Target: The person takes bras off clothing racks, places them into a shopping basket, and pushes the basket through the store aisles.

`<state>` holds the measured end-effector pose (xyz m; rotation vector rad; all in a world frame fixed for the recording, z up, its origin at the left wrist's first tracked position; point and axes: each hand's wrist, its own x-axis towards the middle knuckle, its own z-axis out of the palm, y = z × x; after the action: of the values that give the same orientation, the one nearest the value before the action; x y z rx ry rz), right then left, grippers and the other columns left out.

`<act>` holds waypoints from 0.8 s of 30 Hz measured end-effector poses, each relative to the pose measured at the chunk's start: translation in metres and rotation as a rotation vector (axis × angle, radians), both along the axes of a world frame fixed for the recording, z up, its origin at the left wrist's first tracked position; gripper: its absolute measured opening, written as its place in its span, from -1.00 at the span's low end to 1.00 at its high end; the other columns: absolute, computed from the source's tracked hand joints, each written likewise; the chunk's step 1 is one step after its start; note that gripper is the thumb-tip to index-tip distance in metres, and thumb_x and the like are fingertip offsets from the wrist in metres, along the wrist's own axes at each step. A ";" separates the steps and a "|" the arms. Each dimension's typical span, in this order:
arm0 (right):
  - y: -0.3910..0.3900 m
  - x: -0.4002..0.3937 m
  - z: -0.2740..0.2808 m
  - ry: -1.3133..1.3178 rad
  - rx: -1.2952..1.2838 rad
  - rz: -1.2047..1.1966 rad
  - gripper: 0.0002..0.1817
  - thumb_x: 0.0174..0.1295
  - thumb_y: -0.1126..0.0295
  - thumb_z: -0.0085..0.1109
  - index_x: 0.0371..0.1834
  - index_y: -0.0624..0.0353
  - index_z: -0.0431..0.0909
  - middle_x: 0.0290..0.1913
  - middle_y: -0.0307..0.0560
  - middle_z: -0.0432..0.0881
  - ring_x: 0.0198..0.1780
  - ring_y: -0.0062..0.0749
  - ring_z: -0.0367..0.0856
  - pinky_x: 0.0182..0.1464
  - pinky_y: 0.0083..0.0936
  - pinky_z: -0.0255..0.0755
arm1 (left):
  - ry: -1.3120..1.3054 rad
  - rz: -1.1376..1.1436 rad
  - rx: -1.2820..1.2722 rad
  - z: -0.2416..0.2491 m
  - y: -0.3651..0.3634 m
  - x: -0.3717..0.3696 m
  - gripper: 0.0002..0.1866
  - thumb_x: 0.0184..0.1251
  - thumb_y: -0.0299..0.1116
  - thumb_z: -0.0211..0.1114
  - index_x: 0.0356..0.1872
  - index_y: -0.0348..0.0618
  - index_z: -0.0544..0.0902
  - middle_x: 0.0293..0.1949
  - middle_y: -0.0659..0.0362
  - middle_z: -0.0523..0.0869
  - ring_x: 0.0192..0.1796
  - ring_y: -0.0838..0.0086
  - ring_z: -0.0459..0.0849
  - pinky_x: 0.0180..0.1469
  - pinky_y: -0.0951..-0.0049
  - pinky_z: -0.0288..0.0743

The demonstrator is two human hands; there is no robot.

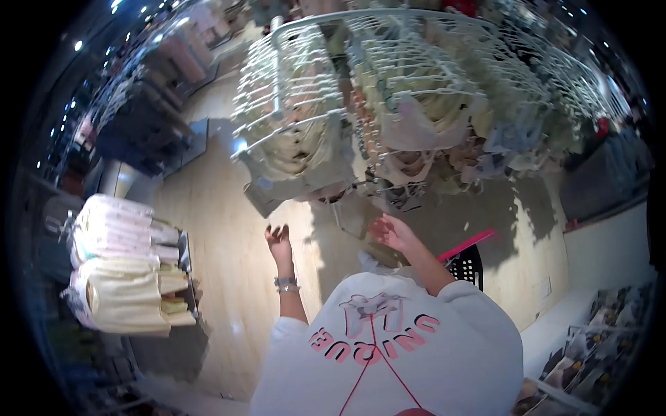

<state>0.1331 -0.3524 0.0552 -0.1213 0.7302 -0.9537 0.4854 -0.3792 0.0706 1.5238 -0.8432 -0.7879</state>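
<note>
My left hand (278,243) is raised over the floor, empty, with its fingers apart and slightly bent. It is nearest to a grey-beige garment (277,187) hanging at the front of the left row of a white rack (277,76). My right hand (391,232) is also raised, its fingers loosely spread, and nothing shows in it. Just beyond it, thin-strapped garments (409,166) hang on white hangers (444,91). A black perforated basket (473,266) with a pink handle (466,244) is beside my right forearm.
To the left stands a low display of pale pink tops (114,222) and yellow tops (125,295). Dark clothes (132,135) hang farther back on that side. At the lower right is a display holding several small items (579,353). Wooden floor (229,291) runs between them.
</note>
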 end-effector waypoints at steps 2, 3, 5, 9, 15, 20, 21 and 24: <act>0.018 -0.018 0.006 0.357 0.092 -0.137 -0.69 0.26 0.19 0.12 -0.06 0.16 0.51 -0.10 0.00 0.64 -0.07 -0.25 0.62 -0.02 -0.35 0.48 | -0.035 -0.095 0.227 -0.018 0.012 -0.005 -0.45 0.24 -0.27 0.31 0.19 -0.20 0.32 -0.11 0.07 0.63 -0.10 0.46 0.57 -0.05 0.47 0.44; 0.025 -0.036 0.002 0.658 -0.022 -0.206 -0.64 0.26 0.23 0.11 0.04 0.17 0.44 -0.01 0.03 0.59 0.01 -0.22 0.57 0.05 -0.29 0.42 | -0.033 -0.204 0.350 -0.018 0.019 -0.013 -0.43 0.23 -0.23 0.32 0.19 -0.22 0.32 -0.11 0.07 0.63 -0.12 0.45 0.59 -0.06 0.45 0.45; 0.047 -0.082 -0.018 1.443 -0.173 -0.489 -0.50 0.21 0.32 0.12 0.21 0.23 0.30 0.15 0.10 0.45 0.16 -0.11 0.44 0.19 -0.20 0.30 | 0.032 -0.549 0.551 -0.019 0.035 -0.029 -0.43 0.28 -0.19 0.26 0.22 -0.25 0.32 -0.12 0.09 0.64 -0.18 0.44 0.61 -0.08 0.46 0.46; 0.101 -0.124 0.034 2.341 0.303 -0.483 -0.14 0.05 0.34 0.25 0.38 0.34 -0.02 0.36 0.33 0.11 0.33 0.17 0.19 0.32 -0.16 0.15 | -0.216 -1.195 0.653 -0.052 0.047 -0.044 -0.43 0.31 -0.12 0.20 0.23 -0.23 0.35 -0.15 0.07 0.67 -0.18 0.43 0.65 -0.08 0.47 0.46; 0.089 -0.164 -0.103 1.564 0.355 -0.810 -0.14 -0.01 0.49 0.07 0.33 0.58 -0.19 -0.05 0.44 0.49 0.01 0.15 0.53 0.08 -0.16 0.42 | -0.646 -1.302 0.638 0.008 0.052 -0.103 -0.38 0.28 0.00 0.17 0.23 -0.23 0.36 -0.03 0.03 0.67 0.06 0.24 0.59 0.09 0.39 0.41; 0.092 -0.150 -0.072 1.545 0.356 -0.874 -0.52 -0.01 0.60 0.01 0.03 0.49 0.16 -0.38 0.28 0.55 -0.60 -0.06 0.63 -0.46 -0.24 0.55 | -0.583 -1.336 0.369 -0.003 0.067 -0.136 -0.48 0.32 -0.12 0.17 0.12 -0.35 0.48 -0.06 -0.04 0.67 0.04 0.28 0.61 0.07 0.40 0.42; 0.097 -0.146 -0.064 1.453 0.330 -0.882 -0.50 -0.01 0.62 0.00 0.05 0.48 0.14 -0.37 0.28 0.55 -0.60 -0.05 0.62 -0.51 -0.26 0.54 | -0.568 -1.357 0.376 0.008 0.080 -0.146 -0.53 0.33 -0.14 0.17 0.09 -0.34 0.50 -0.11 -0.05 0.69 0.00 0.37 0.63 0.04 0.45 0.43; 0.113 -0.138 -0.032 1.306 0.245 -0.881 -0.42 -0.02 0.66 -0.04 0.14 0.44 0.06 -0.30 0.30 0.53 -0.60 -0.02 0.62 -0.60 -0.29 0.52 | -0.307 -1.424 0.305 -0.013 0.115 -0.160 -0.64 0.34 -0.27 0.18 0.01 -0.35 0.55 -0.15 0.01 0.71 -0.08 0.45 0.65 -0.02 0.49 0.46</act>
<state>-0.0046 -0.2394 0.0235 -0.2131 2.2169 -1.5841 0.3250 -0.2643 0.0576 1.1241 -2.1748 -1.7518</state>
